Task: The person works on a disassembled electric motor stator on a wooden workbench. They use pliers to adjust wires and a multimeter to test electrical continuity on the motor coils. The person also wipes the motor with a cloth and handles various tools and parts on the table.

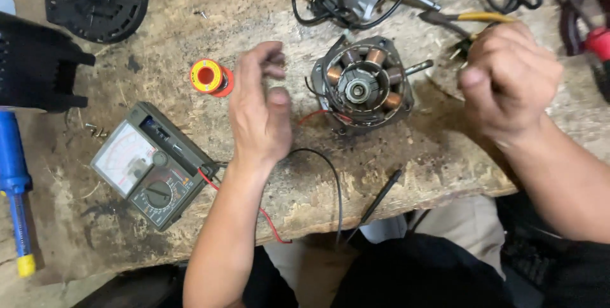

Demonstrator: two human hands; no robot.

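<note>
Both your hands are up over the bench with the fan motor sitting between them, copper coils facing up. Your left hand hangs just left of the motor, fingers loosely curled, nothing in it. Your right hand is balled up near the yellow-handled pliers; can't tell if it's actually got anything. Meter sits off to the left, its red and black leads trailing off the edge, with a solder spool nearby.
</note>
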